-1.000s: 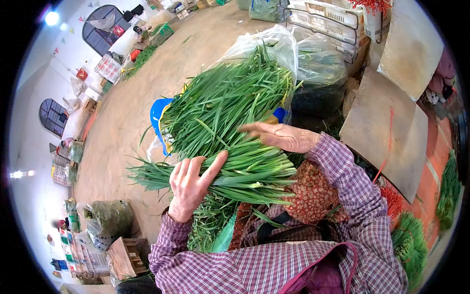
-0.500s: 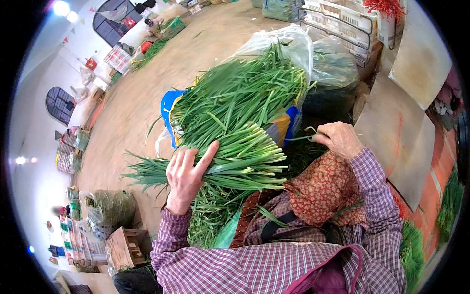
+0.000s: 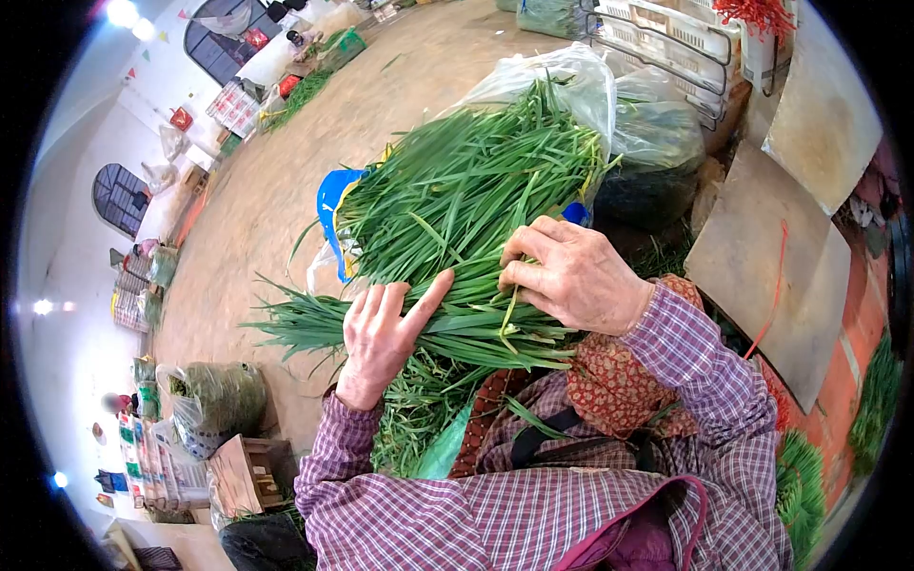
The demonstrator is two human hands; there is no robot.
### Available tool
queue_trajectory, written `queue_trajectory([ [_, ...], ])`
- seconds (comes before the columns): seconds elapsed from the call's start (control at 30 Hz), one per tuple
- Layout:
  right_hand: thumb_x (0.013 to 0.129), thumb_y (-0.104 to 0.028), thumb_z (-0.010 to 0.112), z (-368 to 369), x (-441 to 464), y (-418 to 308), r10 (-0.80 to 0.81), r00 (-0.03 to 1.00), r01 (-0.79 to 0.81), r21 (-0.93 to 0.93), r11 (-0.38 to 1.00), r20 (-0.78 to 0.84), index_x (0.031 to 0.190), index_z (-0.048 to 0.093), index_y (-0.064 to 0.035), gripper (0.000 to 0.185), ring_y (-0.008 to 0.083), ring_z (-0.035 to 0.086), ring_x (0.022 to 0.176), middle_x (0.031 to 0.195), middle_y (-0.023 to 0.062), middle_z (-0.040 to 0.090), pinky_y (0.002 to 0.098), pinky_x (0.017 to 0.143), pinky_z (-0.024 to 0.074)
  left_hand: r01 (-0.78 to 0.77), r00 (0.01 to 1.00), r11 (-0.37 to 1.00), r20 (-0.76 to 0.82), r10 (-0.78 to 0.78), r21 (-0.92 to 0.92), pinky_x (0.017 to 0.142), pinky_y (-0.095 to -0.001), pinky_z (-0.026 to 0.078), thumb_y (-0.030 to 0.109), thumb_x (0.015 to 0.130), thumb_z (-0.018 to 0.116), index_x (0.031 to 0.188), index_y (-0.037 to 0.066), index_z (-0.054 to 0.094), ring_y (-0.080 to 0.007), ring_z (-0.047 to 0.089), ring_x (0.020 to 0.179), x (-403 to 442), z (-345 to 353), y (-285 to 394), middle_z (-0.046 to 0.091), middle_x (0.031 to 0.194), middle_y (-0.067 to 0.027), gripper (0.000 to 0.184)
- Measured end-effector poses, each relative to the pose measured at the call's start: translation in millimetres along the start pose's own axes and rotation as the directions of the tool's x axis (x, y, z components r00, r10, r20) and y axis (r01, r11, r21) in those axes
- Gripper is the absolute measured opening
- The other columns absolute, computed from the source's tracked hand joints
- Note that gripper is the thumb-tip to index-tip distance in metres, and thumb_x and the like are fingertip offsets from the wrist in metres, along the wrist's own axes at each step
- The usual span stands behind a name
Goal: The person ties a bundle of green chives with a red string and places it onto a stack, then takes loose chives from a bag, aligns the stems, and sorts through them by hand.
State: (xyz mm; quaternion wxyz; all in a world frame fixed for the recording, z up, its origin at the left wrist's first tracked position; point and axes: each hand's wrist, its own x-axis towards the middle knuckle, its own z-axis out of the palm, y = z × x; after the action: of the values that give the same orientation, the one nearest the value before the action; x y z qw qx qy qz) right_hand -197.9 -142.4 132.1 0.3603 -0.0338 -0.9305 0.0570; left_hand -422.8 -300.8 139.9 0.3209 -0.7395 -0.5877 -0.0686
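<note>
Clasping a bundle of green stalks (image 3: 495,328), the left hand (image 3: 379,333) is part-curled. The fingers of the right hand (image 3: 576,278) are bent together at the stem end; whether a stalk is pinched cannot be told. The bundle is held beside a larger leafy pile (image 3: 476,181). Unlike half a second ago, it is touched by both hands.

White wall (image 3: 67,247), brown floor (image 3: 276,200)

Two dark, gridded windows (image 3: 120,199) pierce the wall; bright lamps (image 3: 122,12) glare at left. Small pennants (image 3: 130,73) hang high up. At far right runs a reddish strip (image 3: 838,392), perhaps paving, distorted near the edge.
</note>
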Motion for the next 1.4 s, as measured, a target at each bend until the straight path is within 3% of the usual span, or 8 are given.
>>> queue_trajectory([
  [0.17,0.071,-0.014,0.072,4,0,6,0.001,0.998,-0.005,0.066,0.998,0.063,0.087,0.063,-0.0106,0.019,0.022,0.056,0.098,0.1,0.0018,0.057,0.0346,0.082,0.0499,0.005,1.0,1.0,0.031,-0.004,-0.01,0.067,-0.0353,0.048,0.024,0.071,0.07,0.129,0.023,0.061,-0.0219,0.056,0.073,-2,4,-1,0.054,0.083,-0.0052,0.058],
  [0.27,0.074,-0.015,0.07,7,-1,10,-0.015,0.998,0.011,0.077,0.997,0.055,0.088,0.064,-0.011,0.016,0.0212,0.056,0.096,0.096,0.0025,0.057,0.0357,0.08,0.0497,0.0,0.999,1.0,0.036,0.0,-0.006,0.068,-0.0353,0.048,0.023,0.071,0.07,0.13,0.023,0.061,-0.022,0.057,0.074,-2,5,-2,0.054,0.083,-0.0053,0.059],
  [0.33,0.074,-0.012,0.07,4,-1,11,-0.003,0.999,-0.001,0.091,0.996,0.046,0.088,0.063,-0.0118,0.016,0.0221,0.056,0.097,0.099,0.002,0.057,0.0356,0.082,0.05,0.017,1.0,1.0,-0.002,-0.017,-0.002,0.066,-0.0302,0.047,0.011,0.076,0.06,0.134,0.029,0.057,-0.0161,0.055,0.072,-3,8,-2,0.052,0.083,-0.0024,0.061],
  [0.7,0.07,-0.013,0.07,-1,-2,18,-0.066,0.998,0.065,0.052,0.996,0.009,0.088,0.065,-0.0155,0.019,0.0207,0.059,0.096,0.097,-0.0005,0.06,0.0358,0.082,0.0516,-0.018,0.998,0.998,-0.058,0.014,-0.062,0.064,-0.03,0.046,0.013,0.076,0.061,0.13,0.028,0.06,-0.0167,0.055,0.071,2,10,0,0.053,0.082,-0.0025,0.056],
  [0.9,0.072,-0.015,0.07,8,-4,18,-0.1,0.988,0.102,0.01,0.995,-0.12,0.084,0.063,-0.0123,0.015,0.0193,0.059,0.096,0.097,-0.0001,0.06,0.0336,0.084,0.0497,-0.002,0.998,0.996,-0.061,-0.004,-0.09,0.064,-0.0301,0.046,0.013,0.076,0.061,0.131,0.028,0.059,-0.0167,0.055,0.071,3,10,0,0.054,0.082,-0.0026,0.057],
  [1.17,0.073,-0.006,0.068,10,-14,22,0.036,0.997,-0.012,0.292,0.956,-0.075,0.086,0.054,-0.0098,0.019,0.0216,0.057,0.102,0.103,0.0023,0.061,0.0375,0.089,0.0468,0.023,0.999,0.995,-0.041,-0.027,-0.093,0.065,-0.0307,0.047,0.01,0.076,0.061,0.133,0.027,0.057,-0.0173,0.056,0.073,0,14,-1,0.055,0.085,-0.003,0.059],
  [1.3,0.072,-0.007,0.068,8,-14,24,-0.002,0.996,0.029,0.296,0.955,-0.09,0.092,0.057,-0.011,0.023,0.0228,0.057,0.104,0.104,0.0024,0.061,0.0384,0.091,0.0457,0.025,0.999,0.996,-0.035,-0.028,-0.082,0.066,-0.0307,0.047,0.009,0.076,0.06,0.133,0.027,0.057,-0.0173,0.056,0.073,-1,16,-3,0.055,0.085,-0.003,0.06],
  [1.4,0.072,-0.009,0.068,2,-9,23,-0.046,0.994,0.059,0.136,0.989,-0.102,0.097,0.063,-0.015,0.026,0.0217,0.056,0.105,0.104,0.0005,0.061,0.0371,0.091,0.0454,0.027,1.0,0.997,-0.01,-0.027,-0.073,0.066,-0.0306,0.047,0.01,0.076,0.06,0.133,0.027,0.058,-0.0172,0.056,0.074,0,13,-2,0.054,0.085,-0.0029,0.06],
])
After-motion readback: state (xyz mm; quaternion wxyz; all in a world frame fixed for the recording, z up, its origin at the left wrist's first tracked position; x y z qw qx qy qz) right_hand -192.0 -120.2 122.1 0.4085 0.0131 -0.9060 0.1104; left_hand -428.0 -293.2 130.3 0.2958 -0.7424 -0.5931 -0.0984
